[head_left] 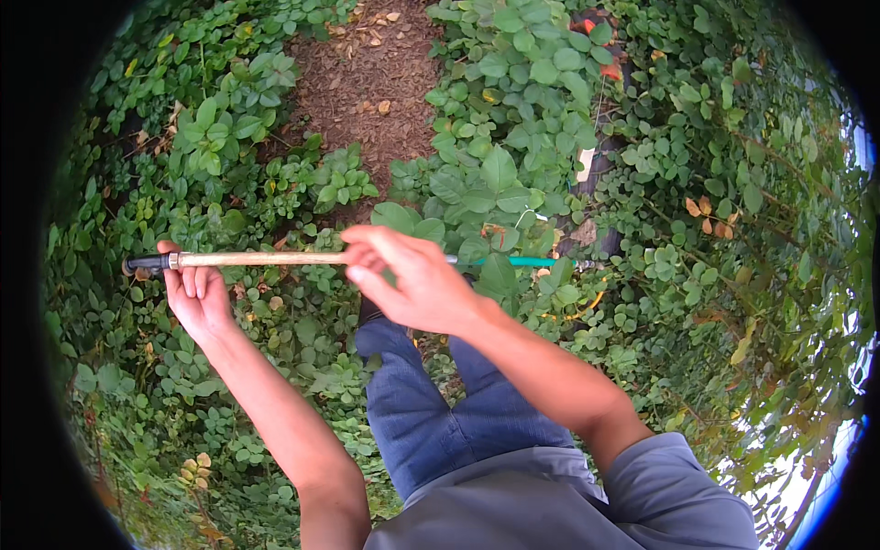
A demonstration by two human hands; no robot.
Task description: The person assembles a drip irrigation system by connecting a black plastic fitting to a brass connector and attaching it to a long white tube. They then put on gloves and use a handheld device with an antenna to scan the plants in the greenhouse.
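Note:
A long, straight pole [275,258] lies level across the view in front of me. It has a pale wooden shaft, a black left end with a metal collar, and a teal green section on the right, partly behind leaves. My left hand [199,291] is closed round it near the black end, fingers curled over the wood. Farther right, my right hand [412,280] loosely grips the pole where the wooden part runs under it. Its thumb and fingers curve about the shaft, slightly blurred, and the palm side is hidden.
Dense leafy bushes [229,128] crowd both sides and reach my legs in blue jeans [412,394]. Ahead runs a brown path [367,101] of litter and fallen leaves. A thin wire and a pale tag [586,165] show among leaves on the right.

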